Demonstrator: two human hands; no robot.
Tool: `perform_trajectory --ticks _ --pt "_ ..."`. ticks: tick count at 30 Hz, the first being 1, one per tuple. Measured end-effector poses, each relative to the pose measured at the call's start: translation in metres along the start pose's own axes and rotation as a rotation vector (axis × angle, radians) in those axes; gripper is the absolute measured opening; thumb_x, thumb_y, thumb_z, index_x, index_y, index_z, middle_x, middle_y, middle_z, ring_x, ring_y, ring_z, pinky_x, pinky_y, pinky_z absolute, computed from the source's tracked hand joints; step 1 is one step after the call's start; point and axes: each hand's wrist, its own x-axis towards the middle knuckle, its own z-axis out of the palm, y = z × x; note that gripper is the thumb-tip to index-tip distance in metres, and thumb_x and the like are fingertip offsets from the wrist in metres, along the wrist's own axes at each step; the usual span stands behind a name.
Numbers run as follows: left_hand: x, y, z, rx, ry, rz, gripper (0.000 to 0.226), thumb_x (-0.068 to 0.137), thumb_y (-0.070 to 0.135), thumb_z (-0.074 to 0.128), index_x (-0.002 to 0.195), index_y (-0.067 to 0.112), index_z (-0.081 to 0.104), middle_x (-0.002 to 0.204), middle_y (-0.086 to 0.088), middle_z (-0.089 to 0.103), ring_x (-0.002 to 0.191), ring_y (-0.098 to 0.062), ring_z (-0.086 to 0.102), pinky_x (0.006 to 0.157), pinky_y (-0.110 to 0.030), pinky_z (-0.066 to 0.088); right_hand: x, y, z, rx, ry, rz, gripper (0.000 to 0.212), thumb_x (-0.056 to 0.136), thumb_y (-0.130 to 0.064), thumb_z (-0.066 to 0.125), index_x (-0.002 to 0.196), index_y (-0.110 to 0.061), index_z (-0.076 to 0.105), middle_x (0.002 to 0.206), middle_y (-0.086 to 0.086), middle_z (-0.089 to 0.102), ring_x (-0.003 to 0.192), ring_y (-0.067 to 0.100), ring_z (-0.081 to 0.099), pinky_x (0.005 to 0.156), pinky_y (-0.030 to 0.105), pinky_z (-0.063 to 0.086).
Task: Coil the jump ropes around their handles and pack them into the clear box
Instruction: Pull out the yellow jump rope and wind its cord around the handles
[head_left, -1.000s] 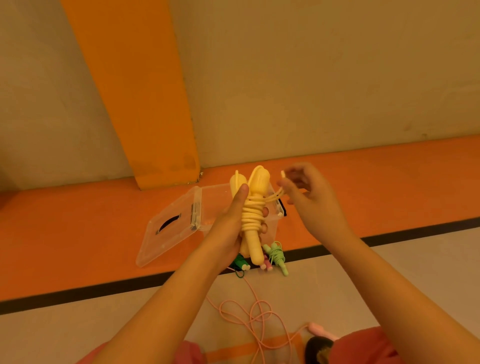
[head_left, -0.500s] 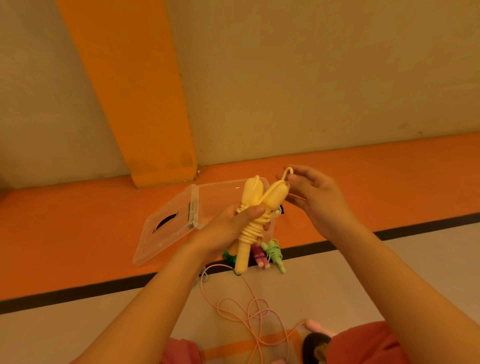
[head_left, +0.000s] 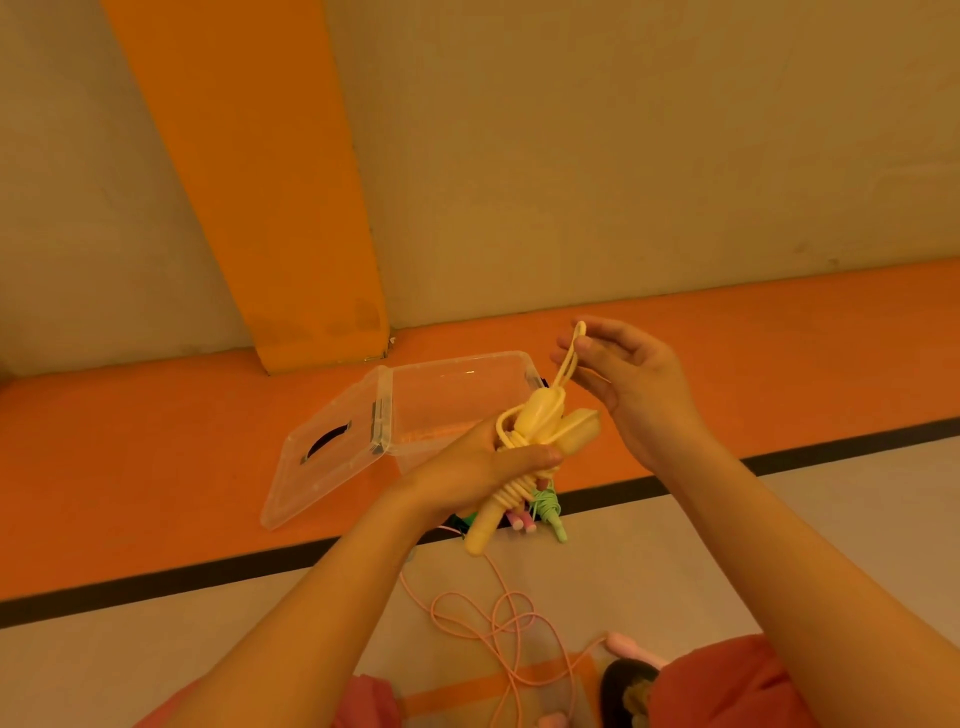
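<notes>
The yellow jump rope (head_left: 540, 415), handles slanting from lower left up to the right, is gripped mid-coil by the left hand (head_left: 478, 467) above the floor (head_left: 727, 530), before the clear box (head_left: 457, 384) with its lid (head_left: 322, 457) open leftward, while the right hand (head_left: 634, 384) pinches its loose loop (head_left: 569, 358).

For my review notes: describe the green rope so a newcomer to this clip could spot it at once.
Start at the clear box, open on the orange strip. Just in front of it, on the black line, small ropes lie together. The green rope is the rightmost, pale green and coiled, beside the pink handles.
</notes>
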Motion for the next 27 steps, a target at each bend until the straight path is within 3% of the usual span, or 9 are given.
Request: perform_trajectory --ticks 2,4,5,9,13,16,20,24,27 --pt "0.003 -0.005 -0.004 0.115 0.034 0.0 0.044 0.088 0.023 0.066 0.127 0.026 0.047 0.094 -0.002 0.067 0.072 -0.011 0.066 0.062 -0.025 0.057 0.001 0.0 0.001 0.032 0.01 -0.008 0.018 0.085 -0.003 0.06 0.101 -0.01 0.063 0.087 0.004 0.073 0.087 0.021 0.07 0.074 0.027 0.056" --pt "0.004 -0.011 -0.005 0.318 0.042 -0.006 0.048 0.085 0.033 0.07 0.128 0.028 0.05 0.113 0.001 0.067 0.094 -0.008 0.065 0.084 -0.027 0.055 0.003 -0.004 0.0 0.102 0.031 -0.022 0.018 0.086 -0.003 0.058 0.103 -0.01 0.062 0.087 0.003 0.072 0.088 0.02 0.069 0.076 0.026 0.055" --pt "0.004 -0.014 -0.005 0.341 0.031 -0.021 0.047 0.085 0.034 0.07 0.128 0.028 0.051 0.113 0.003 0.068 0.096 -0.008 0.064 0.086 -0.025 0.054 0.004 -0.007 -0.001 0.118 0.037 -0.03 0.019 0.085 -0.005 0.059 0.104 -0.01 0.062 0.087 0.003 0.072 0.088 0.019 0.069 0.077 0.026 0.054" --pt "0.003 -0.014 -0.005 0.196 0.046 -0.09 0.034 0.088 0.029 0.066 0.118 0.019 0.053 0.091 -0.004 0.068 0.071 -0.013 0.065 0.058 -0.023 0.054 0.003 -0.013 -0.007 0.121 0.058 -0.04 0.027 0.079 -0.012 0.063 0.106 -0.009 0.061 0.082 0.002 0.068 0.078 0.013 0.066 0.076 0.028 0.054" --pt "0.001 -0.006 -0.013 0.08 0.06 -0.078 0.016 0.093 0.027 0.057 0.103 0.015 0.052 0.08 -0.008 0.062 0.052 -0.006 0.059 0.049 -0.02 0.05 0.003 -0.02 -0.01 0.182 0.046 -0.062 0.017 0.091 -0.007 0.053 0.107 -0.008 0.059 0.077 0.003 0.058 0.068 0.012 0.06 0.081 0.039 0.056" --pt "0.0 0.0 -0.014 -0.028 0.107 -0.072 0.016 0.095 0.026 0.053 0.099 0.011 0.051 0.074 -0.008 0.056 0.045 -0.006 0.054 0.044 -0.019 0.046 0.002 -0.025 -0.012 0.201 0.05 -0.075 0.018 0.092 -0.009 0.052 0.108 -0.01 0.059 0.076 0.001 0.057 0.068 0.011 0.059 0.067 0.029 0.056" --pt "0.004 -0.004 -0.017 -0.083 0.173 -0.056 0.039 0.082 0.047 0.055 0.099 0.012 0.054 0.075 -0.009 0.06 0.053 -0.016 0.054 0.049 -0.025 0.048 0.003 -0.023 -0.012 0.192 0.052 -0.069 0.017 0.092 -0.008 0.052 0.108 -0.01 0.058 0.074 -0.002 0.058 0.058 0.009 0.052 0.049 0.018 0.041" --pt "0.006 -0.004 -0.021 -0.19 0.306 -0.043 0.049 0.087 0.054 0.045 0.105 0.01 0.057 0.075 -0.009 0.064 0.052 -0.017 0.055 0.048 -0.025 0.049 0.003 -0.024 -0.014 -0.134 0.067 -0.099 0.015 0.089 -0.007 0.059 0.097 -0.017 0.066 0.071 -0.003 0.059 0.052 0.005 0.047 0.047 0.015 0.036" --pt "0.008 -0.002 -0.022 -0.25 0.375 -0.013 0.042 0.096 0.047 0.041 0.107 0.01 0.058 0.074 -0.009 0.062 0.049 -0.013 0.054 0.044 -0.022 0.047 -0.007 -0.01 -0.003 -0.542 -0.094 -0.095 0.014 0.085 -0.014 0.066 0.092 -0.027 0.067 0.07 -0.01 0.065 0.054 0.003 0.053 0.053 0.014 0.045"
